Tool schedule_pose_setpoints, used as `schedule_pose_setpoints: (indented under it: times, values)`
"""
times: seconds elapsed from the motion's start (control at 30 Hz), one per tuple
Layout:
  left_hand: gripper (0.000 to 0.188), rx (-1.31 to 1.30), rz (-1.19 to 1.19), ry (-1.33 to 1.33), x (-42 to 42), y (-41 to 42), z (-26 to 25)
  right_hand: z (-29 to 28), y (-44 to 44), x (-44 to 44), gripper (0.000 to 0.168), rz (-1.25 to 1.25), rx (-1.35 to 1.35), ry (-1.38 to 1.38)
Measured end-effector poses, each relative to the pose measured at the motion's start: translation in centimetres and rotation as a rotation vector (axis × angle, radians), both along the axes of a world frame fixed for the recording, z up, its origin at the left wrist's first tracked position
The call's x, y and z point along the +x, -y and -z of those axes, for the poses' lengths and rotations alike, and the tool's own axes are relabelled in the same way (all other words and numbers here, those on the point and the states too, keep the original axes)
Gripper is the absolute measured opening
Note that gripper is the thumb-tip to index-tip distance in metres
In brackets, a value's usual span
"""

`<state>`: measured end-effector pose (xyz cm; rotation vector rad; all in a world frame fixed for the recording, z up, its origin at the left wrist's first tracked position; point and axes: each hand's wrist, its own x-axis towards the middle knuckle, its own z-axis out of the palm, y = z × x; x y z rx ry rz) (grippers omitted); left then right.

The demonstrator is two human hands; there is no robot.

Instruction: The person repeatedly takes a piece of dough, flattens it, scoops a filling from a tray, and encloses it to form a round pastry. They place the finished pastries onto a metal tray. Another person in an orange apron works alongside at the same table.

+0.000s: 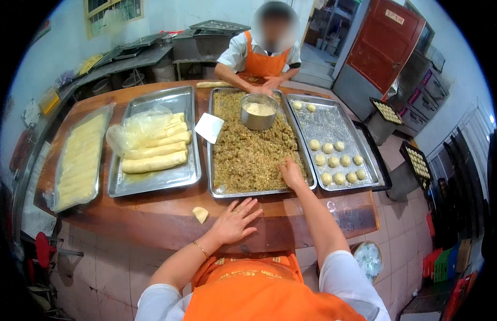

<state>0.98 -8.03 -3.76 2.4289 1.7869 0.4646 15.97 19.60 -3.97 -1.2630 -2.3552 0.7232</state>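
Observation:
My left hand [237,220] lies palm down with fingers spread on the wooden table [160,220], a small piece of dough [200,214] to its left. My right hand [291,173] is at the right edge of the brown crumbly filling [248,160] in a metal tray; its fingertips touch the filling, and whether they pinch some cannot be told. A round metal container [259,120] holding pale powder or crumbs stands on the filling, and a white scraper [209,127] rests at the tray's left rim. Round dough balls [333,161] sit in rows on the tray [352,124] at the right.
Dough rolls [156,162] under plastic lie on a tray left of the filling; a plastic-covered tray [81,160] is farther left. Across the table a co-worker in an orange apron [264,60] has hands near the filling tray's far end. A bin [367,261] stands by the near right corner.

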Motion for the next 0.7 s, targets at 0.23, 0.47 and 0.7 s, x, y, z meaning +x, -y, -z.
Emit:
schedule_pose_setpoints:
  times: [0.23,0.47,0.7]
  values:
    - [0.061,-0.001,-0.028,0.008,-0.3,0.5,-0.2,-0.7,0.9,-2.7,0.052,0.342,-0.385,-0.575]
    - [0.061,-0.004,-0.007,0.015,-0.1,0.1,-0.2,0.7,-1.6,-2.1,0.047,0.149,-0.049,-0.275]
    - [0.061,-0.034,-0.034,-0.013,-0.3,0.3,0.4,-3.6,1.4,-2.9,0.033,-0.009,-0.292,-0.597]
